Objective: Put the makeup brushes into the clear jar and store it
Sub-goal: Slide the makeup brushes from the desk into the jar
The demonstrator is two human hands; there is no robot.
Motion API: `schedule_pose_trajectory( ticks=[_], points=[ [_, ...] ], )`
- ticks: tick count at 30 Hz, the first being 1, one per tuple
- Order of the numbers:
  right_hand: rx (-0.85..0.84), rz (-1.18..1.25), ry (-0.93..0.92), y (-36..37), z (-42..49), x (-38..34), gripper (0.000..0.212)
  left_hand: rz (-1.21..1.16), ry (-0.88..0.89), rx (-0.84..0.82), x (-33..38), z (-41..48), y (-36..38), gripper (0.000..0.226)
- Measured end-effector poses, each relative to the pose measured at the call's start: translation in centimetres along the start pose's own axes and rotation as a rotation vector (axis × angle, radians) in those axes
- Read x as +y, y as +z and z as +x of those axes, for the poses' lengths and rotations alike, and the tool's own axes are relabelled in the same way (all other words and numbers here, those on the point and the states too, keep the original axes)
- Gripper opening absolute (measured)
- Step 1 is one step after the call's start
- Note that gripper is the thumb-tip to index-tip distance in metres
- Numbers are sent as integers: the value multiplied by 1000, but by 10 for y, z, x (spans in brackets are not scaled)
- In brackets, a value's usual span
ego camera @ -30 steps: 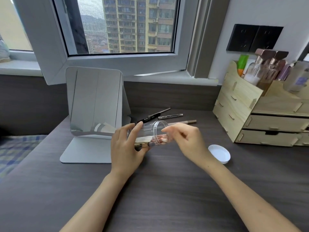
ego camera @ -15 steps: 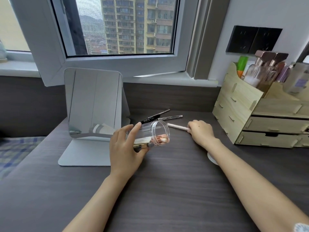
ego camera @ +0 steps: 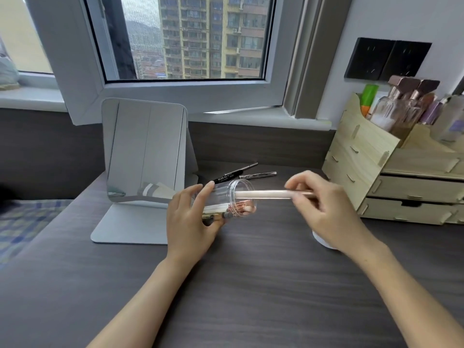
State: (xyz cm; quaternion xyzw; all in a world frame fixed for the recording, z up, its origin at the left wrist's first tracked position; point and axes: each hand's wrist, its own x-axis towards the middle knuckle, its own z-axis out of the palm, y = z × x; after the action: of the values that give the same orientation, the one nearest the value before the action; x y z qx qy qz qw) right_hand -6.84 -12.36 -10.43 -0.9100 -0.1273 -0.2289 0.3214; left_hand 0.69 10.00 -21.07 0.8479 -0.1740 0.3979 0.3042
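Left hand (ego camera: 192, 217) wraps around the clear jar (ego camera: 231, 200), fingers over the top and thumb underneath, holding it on its side above the dark desk (ego camera: 251, 285) with the open mouth turned toward three o'clock. Inside the jar lie several makeup brushes (ego camera: 226, 210), pale handles and rose-gold ferrules resting along its lower wall; how many there are is hard to tell through the plastic. At three o'clock from the jar, the right hand (ego camera: 326, 207) pinches a pale-handled brush (ego camera: 266, 193) between thumb and fingertips, holding it level, its left end at the jar's mouth and seemingly just inside the rim. Below the right wrist, at about five o'clock from the jar, a white lid (ego camera: 322, 241) lies on the desk, mostly hidden by the forearm. At twelve o'clock from the jar, a black pencil (ego camera: 234, 173) and a silver pen-like stick (ego camera: 258, 175) lie on the desk, just beside each other. At ten o'clock stands a tilted grey mirror (ego camera: 145, 151) on a flat base, close behind the left hand. At two o'clock, against the wall, a pale wooden organiser (ego camera: 364, 159) with drawers holds bottles (ego camera: 401, 106) in its top compartments. Behind everything, at twelve o'clock, an open window (ego camera: 188, 38) looks out on tall apartment blocks.
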Motion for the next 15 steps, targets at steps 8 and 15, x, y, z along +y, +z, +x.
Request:
schedule_pose_trajectory(
  ticks=[8, 15],
  points=[
    [19, -4, -29, 55, 17, -11, 16, -7, 11, 3, -1, 1, -1, 70],
    [71, 251, 38, 57, 31, 5, 30, -12, -9, 15, -2, 1, 0, 70]
  ],
)
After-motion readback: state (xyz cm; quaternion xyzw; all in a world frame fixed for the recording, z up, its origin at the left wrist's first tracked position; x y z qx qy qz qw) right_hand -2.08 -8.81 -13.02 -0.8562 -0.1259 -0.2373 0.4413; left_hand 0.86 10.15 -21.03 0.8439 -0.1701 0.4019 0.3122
